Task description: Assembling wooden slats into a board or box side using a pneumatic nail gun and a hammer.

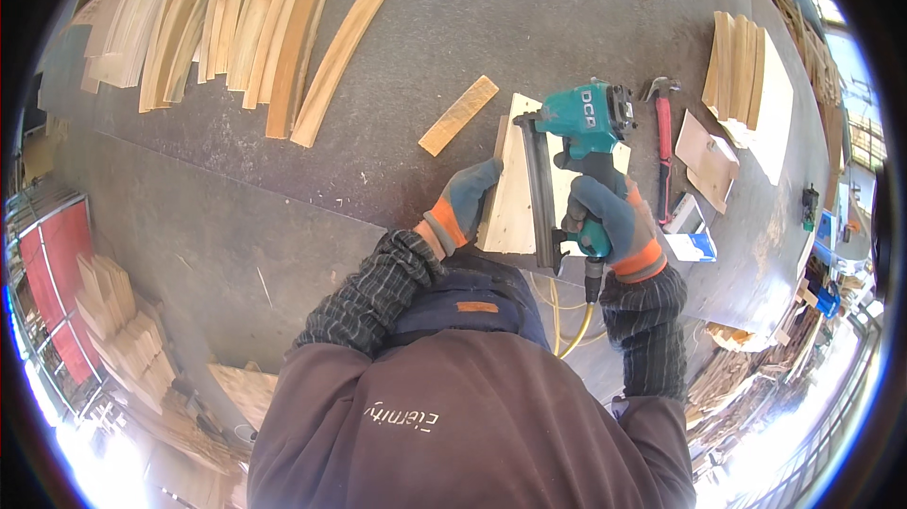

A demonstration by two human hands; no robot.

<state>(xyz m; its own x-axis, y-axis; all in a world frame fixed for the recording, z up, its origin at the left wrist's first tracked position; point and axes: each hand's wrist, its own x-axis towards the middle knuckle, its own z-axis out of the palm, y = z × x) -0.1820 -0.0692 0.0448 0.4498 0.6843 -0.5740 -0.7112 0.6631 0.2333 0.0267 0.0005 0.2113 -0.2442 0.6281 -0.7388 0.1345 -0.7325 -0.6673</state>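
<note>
Brown jacket (453, 443) fills lower centre. Wooden slats (302, 46) stand in a row, upper left. Left hand (470, 195) touches the pale board's (510, 216) left edge at centre; fingers partly hidden, grip undeterminable. Teal pneumatic nailer (578, 121) overlies the board, magazine running up-frame, nearer the right hand (612, 216), which is closed around its handle. Claw hammer (664, 140) lies just right, beside the nailer.

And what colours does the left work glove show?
The left work glove is blue-grey, with orange toward the wrist; the head view shows it best.
</note>
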